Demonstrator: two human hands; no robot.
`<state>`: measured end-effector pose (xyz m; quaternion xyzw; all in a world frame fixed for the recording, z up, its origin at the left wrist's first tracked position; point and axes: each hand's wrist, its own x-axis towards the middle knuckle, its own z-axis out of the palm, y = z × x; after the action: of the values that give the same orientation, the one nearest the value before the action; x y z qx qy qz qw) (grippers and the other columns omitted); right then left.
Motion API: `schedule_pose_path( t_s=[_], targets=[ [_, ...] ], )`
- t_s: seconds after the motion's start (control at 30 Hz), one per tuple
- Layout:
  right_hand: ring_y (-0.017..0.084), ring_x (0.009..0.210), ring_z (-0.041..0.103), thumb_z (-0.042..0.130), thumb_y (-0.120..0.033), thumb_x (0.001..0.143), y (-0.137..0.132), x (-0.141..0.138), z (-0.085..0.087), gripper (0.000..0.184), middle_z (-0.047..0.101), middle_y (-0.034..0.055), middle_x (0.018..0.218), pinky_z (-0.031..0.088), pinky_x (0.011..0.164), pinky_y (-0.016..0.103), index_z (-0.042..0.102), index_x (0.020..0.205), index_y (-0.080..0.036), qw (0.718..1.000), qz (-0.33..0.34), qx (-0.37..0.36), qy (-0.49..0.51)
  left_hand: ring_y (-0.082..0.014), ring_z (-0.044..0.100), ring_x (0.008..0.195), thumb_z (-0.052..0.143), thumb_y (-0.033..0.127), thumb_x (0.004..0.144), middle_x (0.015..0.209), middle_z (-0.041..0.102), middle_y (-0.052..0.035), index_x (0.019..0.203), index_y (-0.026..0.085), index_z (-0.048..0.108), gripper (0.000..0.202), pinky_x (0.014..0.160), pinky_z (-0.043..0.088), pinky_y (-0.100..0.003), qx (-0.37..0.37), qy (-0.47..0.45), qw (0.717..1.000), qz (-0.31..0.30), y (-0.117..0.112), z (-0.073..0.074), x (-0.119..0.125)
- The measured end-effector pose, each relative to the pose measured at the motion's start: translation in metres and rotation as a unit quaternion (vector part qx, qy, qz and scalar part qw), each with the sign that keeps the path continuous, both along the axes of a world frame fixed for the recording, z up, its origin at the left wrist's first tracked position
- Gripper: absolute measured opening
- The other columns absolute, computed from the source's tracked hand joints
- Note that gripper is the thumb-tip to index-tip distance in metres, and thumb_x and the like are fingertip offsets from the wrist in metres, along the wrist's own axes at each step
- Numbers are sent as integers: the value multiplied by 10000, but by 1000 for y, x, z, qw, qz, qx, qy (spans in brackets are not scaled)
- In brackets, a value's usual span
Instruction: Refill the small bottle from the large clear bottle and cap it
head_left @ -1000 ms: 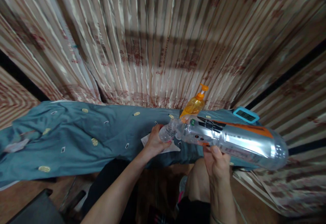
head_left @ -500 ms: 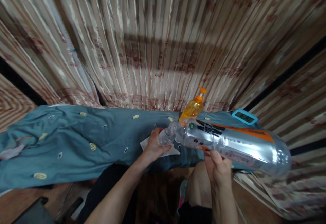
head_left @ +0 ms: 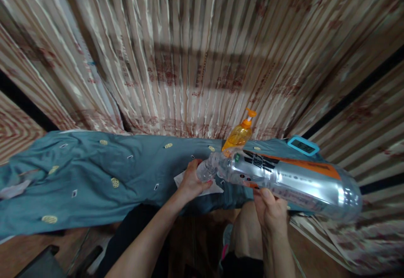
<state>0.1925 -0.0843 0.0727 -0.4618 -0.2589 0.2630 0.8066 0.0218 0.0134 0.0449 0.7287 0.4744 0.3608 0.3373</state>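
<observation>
My left hand is closed around a small clear container, its kind hard to tell, above the cloth-covered surface. My right hand grips a large clear plastic bottle from below; it has a silver, orange and black label. The bottle lies tilted almost level, its base out to the right. Its neck points left and meets the mouth of the small container. Whether liquid passes between them cannot be made out. Beneath my left hand lies a white sheet of paper, partly hidden.
Behind the large bottle stands an orange pump bottle with yellow liquid. A blue-framed digital clock is at the right. A teal patterned cloth covers the surface. Pleated curtains close in the back. A crumpled white piece lies far left.
Almost nothing differs. The large bottle has shifted very slightly, its label turned a little; both hands keep their hold.
</observation>
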Motion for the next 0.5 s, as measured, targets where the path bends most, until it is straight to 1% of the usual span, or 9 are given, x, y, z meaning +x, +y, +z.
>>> schedule_pose_path(
  t_s=[0.07,0.17,0.23,0.3,0.4,0.5],
  targets=[
    [257,1061,612,745,-248,546,0,1,0,540,695,66,1067,429,960,492,626,1072,-221,1000,5,2,8,-225,574,944,735,240,587,984,590,-41,992,173,516,465,839,462,-352,0,2,1000,1,0,0,0],
    [259,989,640,757,-246,519,1,1,-1,488,707,60,1025,416,964,518,652,994,-211,999,-3,-3,32,-226,568,949,733,239,586,990,587,-40,998,177,507,474,847,458,-358,-7,1,1000,-1,0,0,0],
    [248,930,658,760,-238,513,0,1,-1,455,713,56,1001,417,960,518,661,956,-207,999,-9,-5,38,-230,564,952,734,229,577,992,585,-42,1001,177,501,487,852,457,-369,-12,0,1000,-2,0,0,0],
    [235,910,664,754,-234,528,0,1,0,442,711,52,1007,424,955,505,660,960,-212,999,-5,2,32,-234,562,955,734,213,569,997,584,-42,1005,179,499,497,857,456,-379,-14,0,1000,-1,1,0,0],
    [228,951,658,739,-241,562,1,-1,2,432,704,47,1034,444,941,475,652,985,-226,1000,12,19,12,-239,563,964,737,190,555,1004,587,-46,1015,184,502,517,863,456,-384,-12,-6,1000,2,1,-1,1],
    [233,1016,639,740,-256,568,2,-1,4,465,702,38,1040,465,926,453,640,1021,-238,1000,11,24,3,-242,565,964,742,185,547,1004,589,-49,1011,186,506,521,860,456,-387,-17,-13,1000,1,1,-1,1]
  ],
)
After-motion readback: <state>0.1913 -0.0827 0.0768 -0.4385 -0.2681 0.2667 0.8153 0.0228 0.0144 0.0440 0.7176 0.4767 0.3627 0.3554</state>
